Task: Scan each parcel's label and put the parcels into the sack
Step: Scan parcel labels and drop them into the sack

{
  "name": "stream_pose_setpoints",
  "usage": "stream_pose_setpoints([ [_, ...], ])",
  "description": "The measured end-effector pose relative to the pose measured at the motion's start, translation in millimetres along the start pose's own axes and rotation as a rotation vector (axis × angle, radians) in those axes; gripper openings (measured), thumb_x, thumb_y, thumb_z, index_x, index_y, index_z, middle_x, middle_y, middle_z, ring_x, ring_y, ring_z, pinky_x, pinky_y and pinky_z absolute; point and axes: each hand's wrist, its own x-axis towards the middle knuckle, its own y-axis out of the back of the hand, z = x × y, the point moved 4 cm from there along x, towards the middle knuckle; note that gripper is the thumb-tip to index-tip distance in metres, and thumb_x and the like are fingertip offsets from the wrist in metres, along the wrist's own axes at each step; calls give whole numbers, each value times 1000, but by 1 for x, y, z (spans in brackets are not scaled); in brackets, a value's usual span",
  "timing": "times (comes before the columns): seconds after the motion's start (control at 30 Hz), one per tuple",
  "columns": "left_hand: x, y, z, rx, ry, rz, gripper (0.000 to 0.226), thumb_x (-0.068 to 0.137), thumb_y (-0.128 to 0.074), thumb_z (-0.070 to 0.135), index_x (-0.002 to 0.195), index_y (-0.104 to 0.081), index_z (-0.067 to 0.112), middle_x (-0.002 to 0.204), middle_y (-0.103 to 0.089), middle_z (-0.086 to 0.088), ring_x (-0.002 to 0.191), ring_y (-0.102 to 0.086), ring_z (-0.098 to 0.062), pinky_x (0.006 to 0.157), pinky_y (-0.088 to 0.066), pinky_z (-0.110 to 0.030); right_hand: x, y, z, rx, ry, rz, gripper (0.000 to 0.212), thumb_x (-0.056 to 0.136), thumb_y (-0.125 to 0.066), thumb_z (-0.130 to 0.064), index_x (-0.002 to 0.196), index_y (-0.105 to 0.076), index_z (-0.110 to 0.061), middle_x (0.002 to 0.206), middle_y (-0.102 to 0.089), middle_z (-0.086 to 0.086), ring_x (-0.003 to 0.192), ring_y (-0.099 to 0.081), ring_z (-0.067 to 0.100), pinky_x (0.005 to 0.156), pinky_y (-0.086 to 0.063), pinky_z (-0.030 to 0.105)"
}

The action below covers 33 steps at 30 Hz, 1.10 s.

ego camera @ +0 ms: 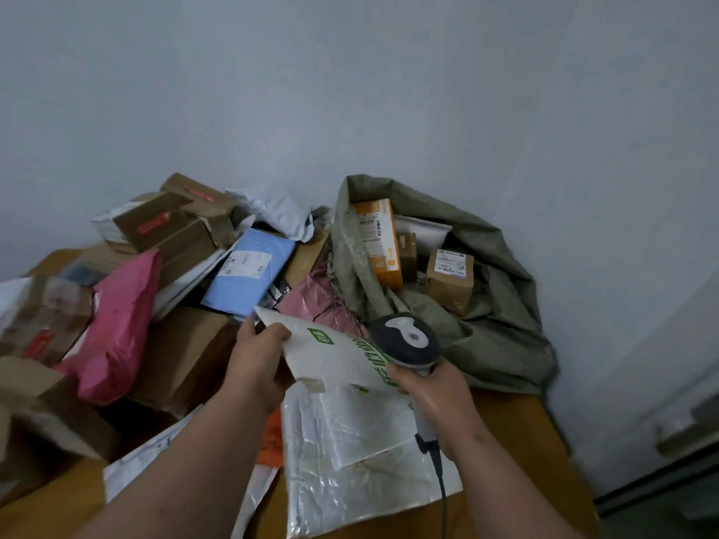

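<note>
L grip pinches white mailer; R grip wraps scanner. I'd flip mailer till label shows, scan, then drop in sack.

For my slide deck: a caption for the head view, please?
Left hand holds a white mailer, right hand grips the scanner, beside the sack.

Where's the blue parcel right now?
In the head view, the blue parcel lies left of centre in the pile, between the pink parcel and the sack, just beyond the left hand.
</note>
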Motion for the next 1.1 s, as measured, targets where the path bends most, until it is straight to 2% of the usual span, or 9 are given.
stream_pose_setpoints([
  [0.1,-15,21,12,-87,61,-16,52,97,-51,4,143,-48,29,101,-60,-14,77,-63,-29,43,-54,-33,-23,-17,-11,47,78,30,39,83,-80,-16,119,-67,-19,104,-75,0,99,-69,18,90,-57,41],
  [0.2,-34,39,20,-119,139,-28,10,99,-54,7,105,-60,2,69,-60,-14,57,-62,-22,39,-53,-30,-39,-26,-16,38,123,28,19,84,-73,-5,100,-70,-15,77,-73,-6,77,-66,12,69,-56,29],
  [0.3,-53,49,33,-148,144,-92,17,100,-54,7,86,-55,-1,58,-59,-13,41,-64,-19,38,-54,-32,-55,-39,-24,-21,192,40,26,82,-69,3,90,-62,-20,61,-57,-16,60,-51,2,57,-43,18],
  [0.5,-74,57,57,-82,46,-248,7,101,-54,9,101,-57,2,69,-72,-15,64,-75,-25,51,-60,-32,-77,-57,-29,75,314,202,46,84,-73,7,126,-61,-8,112,-68,4,98,-62,13,74,-52,7],
  [0.63,-72,76,64,31,-197,-210,50,94,-64,6,135,-47,30,103,-73,-10,94,-74,-28,80,-59,-40,-76,-56,-24,242,149,273,35,83,-75,-1,114,-67,-15,102,-76,9,93,-72,27,86,-61,46],
  [0.73,-68,97,60,274,-337,-30,72,88,-74,20,151,-38,27,129,-61,-6,115,-62,-27,99,-50,-48,-68,-49,-21,381,44,281,28,82,-77,-2,101,-66,-19,70,-77,-3,61,-74,16,47,-56,26],
  [0.8,-66,109,46,371,-279,35,83,85,-78,28,153,-31,27,136,-54,-1,117,-58,-19,92,-51,-37,-64,-46,-19,450,-20,242,26,81,-78,-3,103,-67,-13,71,-77,1,61,-75,20,46,-55,27],
  [0.9,-64,109,17,332,-138,-109,69,87,-76,22,146,-41,24,108,-67,6,86,-70,-8,66,-54,-24,-58,-44,-18,498,-67,161,25,81,-77,0,104,-70,-5,83,-78,12,72,-77,32,58,-60,41],
  [1.1,-51,103,-8,273,-31,-95,19,89,-72,12,107,-66,13,97,-77,-11,83,-76,-28,71,-56,-38,-44,-28,-17,462,-78,106,24,81,-77,-4,104,-71,-7,86,-78,14,74,-76,34,68,-61,51],
])
